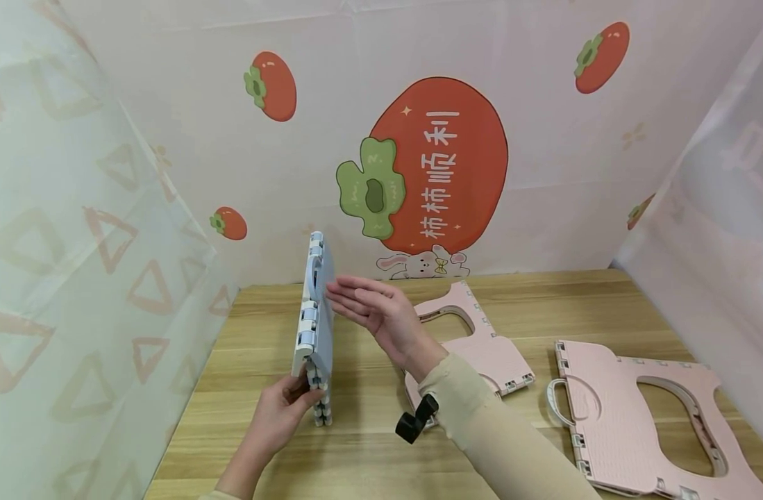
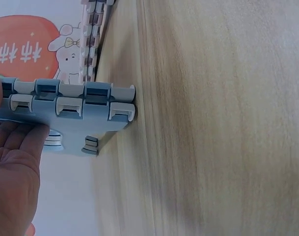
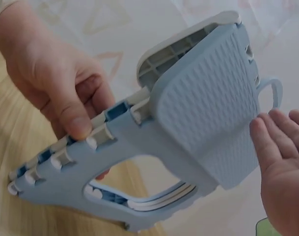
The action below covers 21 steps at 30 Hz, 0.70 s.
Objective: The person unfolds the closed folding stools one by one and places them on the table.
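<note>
A light blue and white folding step stool (image 1: 323, 333), folded nearly flat, stands on edge over the left part of the table. My left hand (image 1: 281, 413) grips its hinged leg edge near the bottom, thumb on the near side and fingers behind. In the right wrist view, that thumb (image 3: 75, 118) presses the hinges, and the textured seat (image 3: 208, 103) stands slightly apart from the white half. A looped carry handle (image 3: 272, 93) juts from the seat's edge. My right hand (image 1: 381, 312) is held with straight fingers, its fingertips right at the seat beside the handle.
Two pink folding stools lie flat on the wooden table (image 1: 356, 458): one (image 1: 475, 361) behind my right forearm, the other (image 1: 612, 417) at the right with its handle out. A black wrist mount (image 1: 416, 419) sits on my right sleeve. Printed curtains (image 1: 319, 167) enclose the back and sides.
</note>
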Tool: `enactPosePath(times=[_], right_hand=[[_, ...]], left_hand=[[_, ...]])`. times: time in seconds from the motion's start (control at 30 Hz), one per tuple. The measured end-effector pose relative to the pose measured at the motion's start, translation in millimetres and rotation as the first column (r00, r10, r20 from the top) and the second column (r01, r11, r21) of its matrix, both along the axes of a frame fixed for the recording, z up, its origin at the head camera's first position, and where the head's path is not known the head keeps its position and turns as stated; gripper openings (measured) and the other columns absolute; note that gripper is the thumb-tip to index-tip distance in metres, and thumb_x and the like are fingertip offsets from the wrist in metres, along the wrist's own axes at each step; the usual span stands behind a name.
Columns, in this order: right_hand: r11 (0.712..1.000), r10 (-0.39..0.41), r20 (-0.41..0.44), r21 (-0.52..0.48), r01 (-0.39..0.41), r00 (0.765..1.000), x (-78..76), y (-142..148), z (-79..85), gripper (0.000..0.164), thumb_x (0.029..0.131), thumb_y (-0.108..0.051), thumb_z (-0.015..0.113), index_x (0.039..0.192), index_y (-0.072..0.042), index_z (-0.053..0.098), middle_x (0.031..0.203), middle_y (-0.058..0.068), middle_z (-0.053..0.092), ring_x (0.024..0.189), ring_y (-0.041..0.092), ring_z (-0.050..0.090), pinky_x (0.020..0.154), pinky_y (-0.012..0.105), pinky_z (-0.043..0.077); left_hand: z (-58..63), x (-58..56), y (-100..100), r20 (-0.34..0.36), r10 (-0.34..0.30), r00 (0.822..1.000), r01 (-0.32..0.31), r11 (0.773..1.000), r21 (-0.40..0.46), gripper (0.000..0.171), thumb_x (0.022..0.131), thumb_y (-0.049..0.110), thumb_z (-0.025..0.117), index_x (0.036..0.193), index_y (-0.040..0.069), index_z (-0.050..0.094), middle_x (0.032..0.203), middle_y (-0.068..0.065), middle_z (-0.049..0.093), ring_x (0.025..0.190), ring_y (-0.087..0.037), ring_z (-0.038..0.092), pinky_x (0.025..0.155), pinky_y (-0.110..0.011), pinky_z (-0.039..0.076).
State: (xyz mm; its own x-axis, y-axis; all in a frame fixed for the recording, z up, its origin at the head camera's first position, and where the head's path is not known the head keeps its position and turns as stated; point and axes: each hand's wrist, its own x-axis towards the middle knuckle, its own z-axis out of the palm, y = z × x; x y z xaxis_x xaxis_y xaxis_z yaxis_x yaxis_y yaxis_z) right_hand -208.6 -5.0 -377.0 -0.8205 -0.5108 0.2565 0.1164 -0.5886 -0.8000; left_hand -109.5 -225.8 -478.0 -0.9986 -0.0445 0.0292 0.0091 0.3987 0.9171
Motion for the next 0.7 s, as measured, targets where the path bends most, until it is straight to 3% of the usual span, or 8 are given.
enactPosePath(times=[0.13, 0.27, 0.5, 0.7], right_hand=[[0.991, -0.041, 0.031, 0.13, 0.036, 0.999, 0.0, 2, -11.4, 0.043, 0.104, -0.011, 0.055, 0.14, 0.012, 0.053, 0.135, 0.027, 0.063, 0.127, 0.034, 0.062, 0.109, 0.046, 0.05], [0.959, -0.043, 0.034, 0.281, 0.032, 0.999, 1.6, 2, -24.1, 0.039, 0.104, -0.014, 0.058, 0.138, 0.005, 0.059, 0.135, 0.023, 0.064, 0.129, 0.034, 0.061, 0.107, 0.042, 0.052], [0.858, -0.034, -0.014, 0.512, 0.036, 0.999, 9.3, -3, -41.7, 0.037, 0.104, -0.018, 0.059, 0.137, 0.0, 0.062, 0.135, 0.019, 0.065, 0.125, 0.027, 0.064, 0.104, 0.037, 0.054], [0.765, 0.015, -0.089, 0.642, 0.046, 0.996, 17.1, -11, -51.4, 0.041, 0.103, -0.018, 0.062, 0.141, -0.002, 0.06, 0.135, 0.012, 0.067, 0.127, 0.023, 0.062, 0.106, 0.037, 0.052]], left_hand=[[0.8, 1.4, -1, 0.008, 0.001, 1.0, -0.001, 1.0, 0.011, 0.054, 0.092, 0.016, 0.077, 0.141, 0.0, 0.059, 0.133, -0.024, 0.064, 0.119, -0.034, 0.066, 0.092, -0.037, 0.06], [1.7, 2.3, -2, 0.014, 0.004, 1.0, -0.005, 1.0, 0.01, 0.058, 0.093, 0.018, 0.077, 0.143, -0.001, 0.056, 0.135, -0.025, 0.062, 0.122, -0.037, 0.064, 0.095, -0.04, 0.059], [-1.9, 0.6, -6, 0.058, 0.027, 0.998, -0.027, 1.0, 0.001, 0.062, 0.092, 0.021, 0.078, 0.146, 0.002, 0.053, 0.14, -0.022, 0.06, 0.126, -0.036, 0.061, 0.098, -0.04, 0.057], [-3.4, 0.3, -8, 0.065, 0.023, 0.998, -0.022, 1.0, -0.008, 0.066, 0.092, 0.027, 0.078, 0.148, 0.003, 0.051, 0.141, -0.022, 0.059, 0.126, -0.037, 0.062, 0.098, -0.042, 0.057]])
